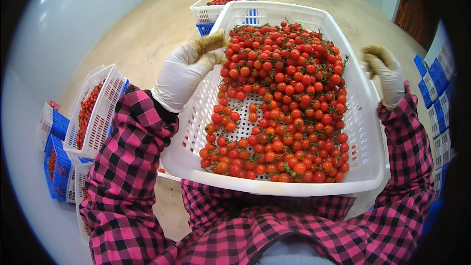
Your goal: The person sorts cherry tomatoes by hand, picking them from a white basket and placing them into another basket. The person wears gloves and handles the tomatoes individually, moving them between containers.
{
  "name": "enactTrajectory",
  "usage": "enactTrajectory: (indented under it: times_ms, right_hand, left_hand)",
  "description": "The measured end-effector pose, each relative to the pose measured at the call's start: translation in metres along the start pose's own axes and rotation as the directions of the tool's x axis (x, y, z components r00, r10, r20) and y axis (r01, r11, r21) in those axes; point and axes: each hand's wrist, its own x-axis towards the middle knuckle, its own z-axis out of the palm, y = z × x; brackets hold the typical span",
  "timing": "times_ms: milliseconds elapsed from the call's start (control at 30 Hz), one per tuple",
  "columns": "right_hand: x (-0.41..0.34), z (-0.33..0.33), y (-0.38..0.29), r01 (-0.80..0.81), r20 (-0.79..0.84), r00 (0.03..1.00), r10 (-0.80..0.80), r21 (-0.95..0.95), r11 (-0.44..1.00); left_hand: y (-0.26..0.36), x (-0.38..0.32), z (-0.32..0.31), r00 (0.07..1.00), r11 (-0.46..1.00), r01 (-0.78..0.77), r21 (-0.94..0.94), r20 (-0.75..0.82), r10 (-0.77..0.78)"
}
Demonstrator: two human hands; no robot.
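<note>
Before me sits a white perforated plastic basket (362,117), its near rim close to my body. Red and orange cherry tomatoes (290,88), many on green stems, are heaped toward its far end and right side. A patch of bare basket floor shows left of centre. My left hand (187,70), in a white glove stained yellow-brown at the fingers, is over the left rim; thumb and fingers are apart with nothing visible between them. Just outside the right rim is my right hand (384,75), gloved alike, its fingers curled and blurred. Whether it touches the rim or holds anything is unclear.
Ahead on the floor, a white crate (206,14) of tomatoes rests on a blue one. At left stand more tomato-filled white crates (106,117) and blue crates (57,169). Blue and white crates (438,103) are stacked along the right. A pale wall (88,3) runs at left.
</note>
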Motion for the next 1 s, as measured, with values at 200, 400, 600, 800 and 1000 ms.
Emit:
enactTrajectory:
  times_ms: [200,400,600,800,1000]
  right_hand:
    - [-0.005,0.206,-0.079,0.463,0.828,0.499,-0.255,-0.006,0.887]
    - [-0.022,0.297,-0.039,0.561,0.886,0.357,-0.295,0.049,0.826]
    - [-0.011,0.241,-0.038,0.717,0.941,0.261,-0.215,-0.04,0.696]
    - [-0.071,0.276,-0.068,0.613,0.759,0.143,-0.635,0.436,0.658]
    - [-0.069,0.26,-0.039,0.634,0.794,0.009,-0.608,0.465,0.618]
  left_hand:
    - [-0.007,-0.017,0.006,0.992,0.982,0.015,-0.189,-0.119,-0.038]
    - [-0.01,-0.021,0.013,0.997,0.981,0.067,-0.18,0.058,-0.057]
    - [-0.009,-0.021,0.009,0.975,0.87,0.218,-0.443,0.056,-0.216]
    - [-0.012,-0.021,0.015,0.977,0.891,0.213,-0.401,0.114,-0.182]
    - [-0.01,-0.024,0.013,0.96,0.921,0.269,-0.282,0.16,-0.232]
